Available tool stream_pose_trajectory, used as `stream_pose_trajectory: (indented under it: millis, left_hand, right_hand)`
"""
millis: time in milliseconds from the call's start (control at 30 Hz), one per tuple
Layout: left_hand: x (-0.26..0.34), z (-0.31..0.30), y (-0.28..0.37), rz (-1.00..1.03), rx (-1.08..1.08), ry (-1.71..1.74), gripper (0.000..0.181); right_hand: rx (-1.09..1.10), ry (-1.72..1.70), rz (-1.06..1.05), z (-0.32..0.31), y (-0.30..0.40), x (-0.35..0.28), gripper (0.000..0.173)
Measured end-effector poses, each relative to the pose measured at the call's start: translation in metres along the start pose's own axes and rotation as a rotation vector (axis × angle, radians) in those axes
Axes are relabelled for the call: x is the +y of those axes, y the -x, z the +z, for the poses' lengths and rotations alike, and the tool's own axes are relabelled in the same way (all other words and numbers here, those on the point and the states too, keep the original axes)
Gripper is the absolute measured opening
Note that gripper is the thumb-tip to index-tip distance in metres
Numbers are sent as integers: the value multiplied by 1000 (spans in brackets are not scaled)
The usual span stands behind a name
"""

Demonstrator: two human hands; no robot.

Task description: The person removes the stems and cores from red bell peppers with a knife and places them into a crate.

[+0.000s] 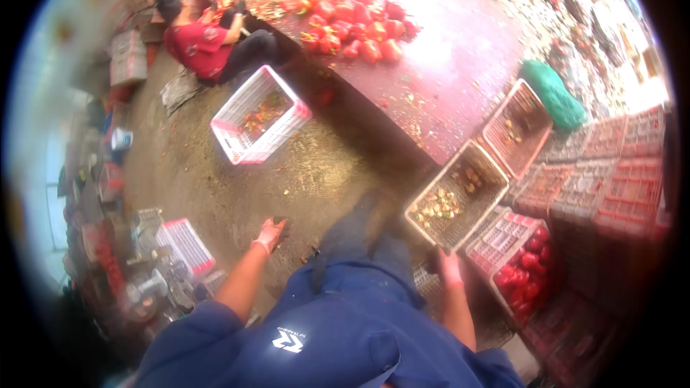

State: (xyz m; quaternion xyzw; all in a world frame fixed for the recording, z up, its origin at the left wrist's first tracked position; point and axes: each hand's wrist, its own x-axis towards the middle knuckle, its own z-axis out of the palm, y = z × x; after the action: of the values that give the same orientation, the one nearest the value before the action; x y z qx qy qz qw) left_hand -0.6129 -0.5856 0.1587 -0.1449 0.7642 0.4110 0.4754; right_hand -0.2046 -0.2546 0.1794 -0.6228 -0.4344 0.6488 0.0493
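Note:
My left hand [271,235] hangs over the wet concrete floor, fingers somewhat apart, with a dark patch at the fingertips and nothing plainly held. At the near corner of a tan plastic crate [459,224] is my right hand [449,268]; its fingertips meet the rim, but blur hides whether they grip. Pale and greenish vegetable scraps [437,208] lie inside that crate. Just right of my right hand, a tilted pink-and-white crate [506,234] holds red bell peppers [525,275]. Ahead on the floor stands a white-and-pink crate [232,137] with scraps in its bottom.
A pile of red bell peppers [353,19] covers part of a raised red platform [453,97]. A seated person in red [199,46] works at its edge. Stacked crates [587,183] and a green sack [552,94] stand right. Metal equipment [153,288] and a crate [185,247] are left.

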Motion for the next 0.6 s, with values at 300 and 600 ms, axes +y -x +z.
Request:
stream_pose_trajectory:
  millis: [300,600]
  left_hand:
    - [-99,6,94,-187,105,103,26]
    - [-206,0,85,-282,31,259,27]
  right_hand:
    - [-42,-143,283,-59,-22,44,34]
    - [-69,-65,298,-75,-26,77,31]
